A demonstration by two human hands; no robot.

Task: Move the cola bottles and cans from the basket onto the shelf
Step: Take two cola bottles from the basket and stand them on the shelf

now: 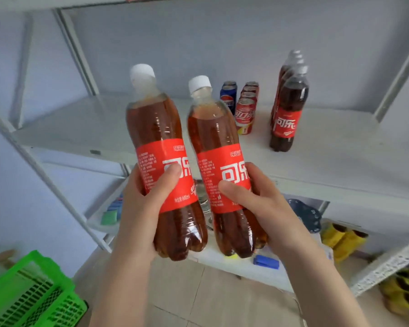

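Observation:
My left hand grips a cola bottle with a red label and white cap, held upright in front of the white shelf. Beside it, my right hand grips a second cola bottle of the same kind. Both bottles hover at about shelf-board height, nearer to me than its front edge. On the shelf stand a row of cola bottles at the right, red cola cans and blue cans in rows behind the held bottles. The green basket sits at the lower left.
The shelf board is bare on its left half and at the far right. A lower shelf holds yellow rolls, a dark blue item, blue and green pieces and small clips. Slanted metal uprights frame the shelf.

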